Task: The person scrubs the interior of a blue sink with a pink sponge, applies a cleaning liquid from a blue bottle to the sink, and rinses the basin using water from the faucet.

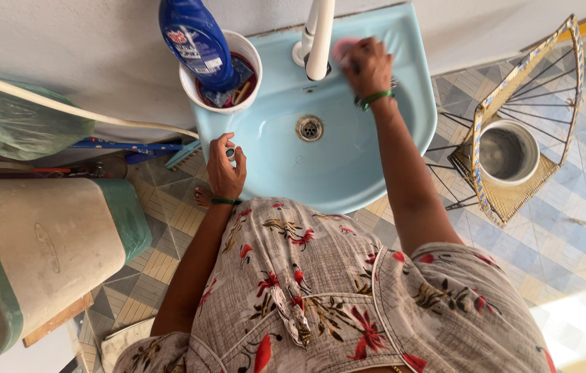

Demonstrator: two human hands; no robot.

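1. A pink scrub pad (343, 48) is pressed against the back wall of the light-blue washbasin (348, 173), at about one o'clock from the drain (309, 128), just beside the white tap (319, 38).
2. The right hand (369, 65) is closed around the pad, knuckles up, bearing down on the basin surface; the pad is mostly hidden under the fingers.
3. The left hand (226, 169) grips the basin's front-left rim at about eight o'clock from the drain, fingers curled over the edge, apparently bracing the body while the other arm reaches across.
4. A white cup (198, 86) sits on the basin's left shoulder at about ten o'clock, holding an upended blue bottle (196, 41) within easy reach.
5. At three o'clock, well apart from the basin, a wire corner rack (514, 200) stands on the tiled floor with a metal pot (508, 152) in it.
6. At eight o'clock a lidded bin (44, 242) rests beside the person.
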